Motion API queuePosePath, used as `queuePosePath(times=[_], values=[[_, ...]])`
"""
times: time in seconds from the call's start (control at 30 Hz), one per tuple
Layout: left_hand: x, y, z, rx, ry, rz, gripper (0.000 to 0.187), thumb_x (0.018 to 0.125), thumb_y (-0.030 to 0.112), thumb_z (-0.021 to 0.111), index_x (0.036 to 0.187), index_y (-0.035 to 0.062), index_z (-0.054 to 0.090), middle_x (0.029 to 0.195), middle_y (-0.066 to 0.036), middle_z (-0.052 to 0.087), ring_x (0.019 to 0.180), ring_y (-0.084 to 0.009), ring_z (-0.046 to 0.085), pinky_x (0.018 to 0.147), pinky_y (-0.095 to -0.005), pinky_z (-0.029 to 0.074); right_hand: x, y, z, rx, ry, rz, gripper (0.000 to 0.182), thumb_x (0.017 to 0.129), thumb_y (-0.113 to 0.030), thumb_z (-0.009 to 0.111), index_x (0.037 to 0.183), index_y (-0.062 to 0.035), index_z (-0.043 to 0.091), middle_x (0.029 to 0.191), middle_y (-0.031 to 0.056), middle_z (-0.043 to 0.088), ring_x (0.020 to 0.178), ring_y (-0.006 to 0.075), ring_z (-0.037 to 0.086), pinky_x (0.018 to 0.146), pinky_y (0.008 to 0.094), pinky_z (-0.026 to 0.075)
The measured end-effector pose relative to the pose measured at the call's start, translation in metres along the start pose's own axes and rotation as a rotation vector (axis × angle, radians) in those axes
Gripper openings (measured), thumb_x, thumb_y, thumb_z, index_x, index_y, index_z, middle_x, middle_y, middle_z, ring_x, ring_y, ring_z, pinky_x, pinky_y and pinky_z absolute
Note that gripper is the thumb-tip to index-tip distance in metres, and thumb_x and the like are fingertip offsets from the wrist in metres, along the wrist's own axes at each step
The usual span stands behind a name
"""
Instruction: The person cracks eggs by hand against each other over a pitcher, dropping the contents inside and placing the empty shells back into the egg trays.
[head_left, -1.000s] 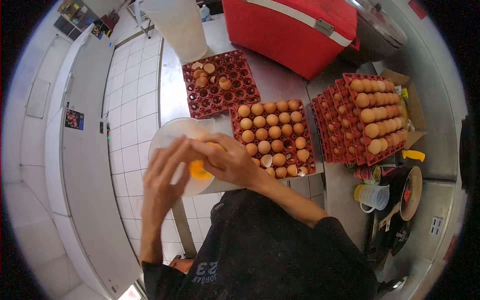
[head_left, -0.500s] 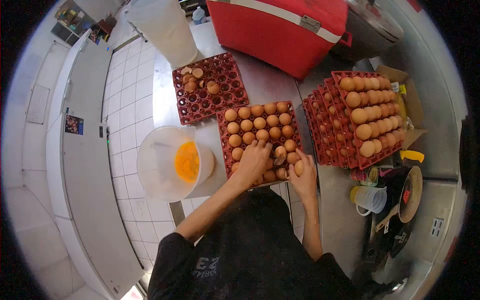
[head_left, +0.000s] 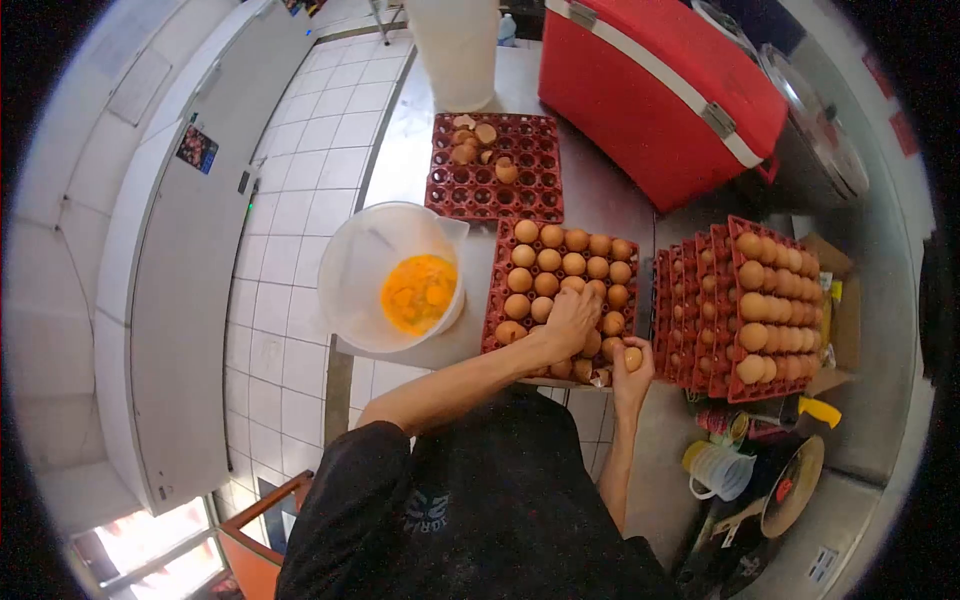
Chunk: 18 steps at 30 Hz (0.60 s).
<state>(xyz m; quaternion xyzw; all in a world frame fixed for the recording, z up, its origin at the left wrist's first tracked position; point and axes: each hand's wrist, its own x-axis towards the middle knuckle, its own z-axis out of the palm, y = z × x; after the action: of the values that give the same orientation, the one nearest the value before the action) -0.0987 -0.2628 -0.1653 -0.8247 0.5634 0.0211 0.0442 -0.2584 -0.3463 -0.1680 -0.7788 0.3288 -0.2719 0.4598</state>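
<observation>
My left hand reaches down over a red egg tray, its fingers bent among the brown eggs. The fingertips are partly hidden, so whether they grip an egg cannot be made out. At the tray's near right corner, my right hand is closed around one egg. Close by, at the near edge, lies what looks like a piece of broken shell. Left of the tray stands a translucent white plastic pitcher with raw eggs and yolks inside.
Behind is another red tray with several empty eggshells. Stacked, tilted trays of eggs stand on the right. A red cooler, a tall white container, a measuring jug and a frying pan surround the work area.
The view has swung, so the scene sits further right. My right hand still holds an egg and has shifted towards the tray's near right corner. My left hand stays over the eggs.
</observation>
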Motion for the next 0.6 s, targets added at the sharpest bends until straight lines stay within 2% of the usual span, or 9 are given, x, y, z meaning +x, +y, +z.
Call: queuePosePath(times=[0.03,0.1,0.17,0.2,0.33,0.43,0.5,0.53,0.6], values=[[-0.001,-0.004,0.003,-0.11,0.061,-0.035,0.035,0.081,0.022,0.072,0.108,0.0,0.066,0.111,-0.01,0.056,0.109,-0.0274,0.054,0.075,-0.0371,0.049,0.002,-0.003,0.0,-0.002,-0.017,-0.017,0.019,0.097,-0.018,0.07,0.106,-0.0042,0.06,0.093,0.0062,0.063,0.08,0.0147,0.064,0.065,0.029,0.053],[-0.008,-0.005,0.005,-0.256,0.161,-0.134,0.037,0.078,0.022,0.075,0.107,0.0007,0.066,0.111,-0.011,0.055,0.107,-0.0296,0.055,0.077,-0.0404,0.05,0.006,-0.016,0.001,0.234,-0.031,0.327,0.027,0.101,-0.031,0.066,0.106,-0.0067,0.056,0.088,0.0032,0.061,0.066,0.0097,0.058,0.052,0.025,0.046],[-0.023,-0.014,-0.024,-0.722,0.31,-0.257,0.042,0.073,0.019,0.079,0.11,0.0046,0.065,0.108,-0.015,0.054,0.1,-0.0351,0.058,0.082,-0.046,0.054,0.014,-0.052,0.009,0.373,0.026,0.393,0.031,0.102,-0.037,0.063,0.107,-0.0081,0.054,0.085,0.0019,0.06,0.06,0.0085,0.055,0.05,0.0241,0.043],[-0.033,-0.023,-0.039,-0.721,0.314,-0.253,0.042,0.073,0.019,0.079,0.11,0.0046,0.065,0.108,-0.015,0.054,0.1,-0.0351,0.058,0.082,-0.046,0.054,0.016,-0.065,0.012,0.509,0.093,0.473,0.035,0.103,-0.043,0.059,0.108,-0.0096,0.052,0.082,0.0007,0.058,0.055,0.0074,0.051,0.047,0.0232,0.04],[-0.077,-0.064,-0.094,-1.27,0.611,-0.212,0.044,0.084,0.014,0.07,0.126,0.0061,0.061,0.113,-0.012,0.059,0.11,-0.0269,0.06,0.098,-0.0364,0.052,0.03,-0.121,0.039,0.841,-0.021,0.538,0.033,0.107,-0.039,0.045,0.12,-0.0102,0.055,0.1,0.0055,0.063,0.075,0.0106,0.058,0.062,0.0263,0.046],[-0.116,-0.083,-0.13,-1.671,1.017,-0.373,0.041,0.092,0.011,0.066,0.131,-0.0015,0.057,0.133,-0.015,0.06,0.123,-0.0231,0.057,0.105,-0.0356,0.048,0.037,-0.157,0.065,0.78,-0.295,0.292,0.032,0.106,-0.03,0.045,0.128,-0.0107,0.056,0.126,0.0047,0.057,0.108,0.0148,0.058,0.085,0.0309,0.053],[-0.133,-0.096,-0.139,-1.459,1.342,-0.452,0.046,0.096,0.013,0.066,0.136,-0.0055,0.053,0.138,-0.018,0.057,0.126,-0.0252,0.056,0.106,-0.0362,0.048,0.038,-0.197,0.092,0.671,-0.423,0.087,0.032,0.105,-0.025,0.044,0.129,-0.008,0.056,0.127,0.0052,0.056,0.113,0.0145,0.056,0.091,0.0313,0.052],[-0.138,-0.097,-0.14,-1.468,1.331,-0.438,0.046,0.096,0.013,0.066,0.136,-0.0055,0.053,0.138,-0.018,0.057,0.126,-0.0252,0.056,0.106,-0.0362,0.048,0.036,-0.203,0.109,0.621,-0.496,-0.049,0.033,0.104,-0.023,0.043,0.13,-0.0065,0.055,0.127,0.006,0.056,0.113,0.014,0.056,0.094,0.0306,0.051],[-0.148,-0.097,-0.14,-1.332,1.232,-0.502,0.048,0.099,0.013,0.063,0.14,-0.007,0.05,0.138,-0.018,0.057,0.128,-0.0273,0.056,0.107,-0.038,0.047,0.021,-0.246,0.136,0.841,-0.569,0.095,0.031,0.105,-0.02,0.041,0.129,-0.005,0.053,0.125,0.0087,0.055,0.112,0.0135,0.056,0.095,0.027,0.049]])
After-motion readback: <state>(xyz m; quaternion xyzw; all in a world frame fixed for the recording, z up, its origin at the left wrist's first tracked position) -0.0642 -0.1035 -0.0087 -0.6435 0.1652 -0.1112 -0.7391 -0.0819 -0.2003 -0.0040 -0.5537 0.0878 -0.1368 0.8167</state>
